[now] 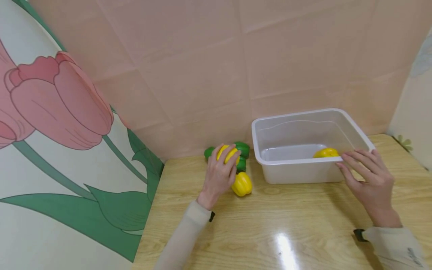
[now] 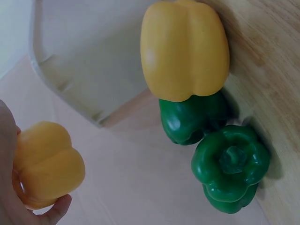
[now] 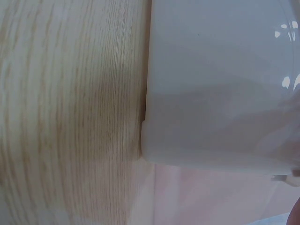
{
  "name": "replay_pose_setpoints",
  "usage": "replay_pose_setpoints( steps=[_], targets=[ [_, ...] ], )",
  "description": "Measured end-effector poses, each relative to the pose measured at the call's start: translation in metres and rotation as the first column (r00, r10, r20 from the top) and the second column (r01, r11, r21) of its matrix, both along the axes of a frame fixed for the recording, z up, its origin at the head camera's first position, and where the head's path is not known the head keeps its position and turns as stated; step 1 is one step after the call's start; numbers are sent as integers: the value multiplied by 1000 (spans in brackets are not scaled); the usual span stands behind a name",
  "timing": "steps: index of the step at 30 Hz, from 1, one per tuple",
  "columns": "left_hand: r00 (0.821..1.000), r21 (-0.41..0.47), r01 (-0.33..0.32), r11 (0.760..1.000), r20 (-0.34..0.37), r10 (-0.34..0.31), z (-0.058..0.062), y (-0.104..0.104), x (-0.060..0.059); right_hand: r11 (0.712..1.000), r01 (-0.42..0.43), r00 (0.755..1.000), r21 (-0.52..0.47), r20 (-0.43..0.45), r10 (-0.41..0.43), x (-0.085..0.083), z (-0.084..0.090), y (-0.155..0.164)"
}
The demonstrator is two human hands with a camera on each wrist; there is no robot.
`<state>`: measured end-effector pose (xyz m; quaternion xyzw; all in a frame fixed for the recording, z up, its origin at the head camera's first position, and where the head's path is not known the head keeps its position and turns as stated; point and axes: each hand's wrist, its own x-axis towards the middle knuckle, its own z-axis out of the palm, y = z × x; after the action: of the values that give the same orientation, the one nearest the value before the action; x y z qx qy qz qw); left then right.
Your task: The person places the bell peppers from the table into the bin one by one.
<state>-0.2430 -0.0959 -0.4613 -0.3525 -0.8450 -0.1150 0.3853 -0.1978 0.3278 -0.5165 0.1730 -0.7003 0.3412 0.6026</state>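
My left hand (image 1: pixel 218 176) holds a yellow bell pepper (image 2: pixel 49 164), fingers and thumb around its sides, raised off the table in the left wrist view. Close by on the table lie a second yellow bell pepper (image 1: pixel 242 184) and several green bell peppers (image 1: pixel 241 149), partly hidden by that hand in the head view. To the right stands a white plastic bin (image 1: pixel 297 172) with another yellow bell pepper (image 1: pixel 325 152) inside. At the bin's near right corner, my right hand (image 1: pixel 371 180) grips the rim, fingers over the top and thumb against the outer wall.
The wood-grain table (image 1: pixel 256 232) meets a pinkish cloth backdrop (image 1: pixel 202 75) just behind the bin and peppers. On the left, a wall with painted tulips (image 1: pixel 60 101) borders the table.
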Motion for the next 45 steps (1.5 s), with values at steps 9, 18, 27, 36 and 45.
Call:
replay_pose_setpoints(
  steps=[9, 18, 27, 36, 45],
  targets=[
    [1000, 22, 12, 1000, -21, -12, 5, 6, -2, 1000, -3, 1000, 0, 2, 3, 0, 0, 0],
    [999, 29, 21, 999, -30, -20, 11, 11, -4, 1000, 5, 1000, 6, -2, -5, 0, 0, -1],
    [999, 35, 46, 998, -25, -45, 20, 17, -7, 1000, 9, 1000, 8, -5, -9, 0, -1, 0],
    [998, 20, 46, 999, -42, -45, 27, 24, -11, 1000, 15, 1000, 5, -7, -15, 0, -1, 0],
    [994, 31, 95, 995, -58, -93, 34, 33, -20, 1000, 11, 1000, 4, -8, -11, 0, 0, 0]
  ],
)
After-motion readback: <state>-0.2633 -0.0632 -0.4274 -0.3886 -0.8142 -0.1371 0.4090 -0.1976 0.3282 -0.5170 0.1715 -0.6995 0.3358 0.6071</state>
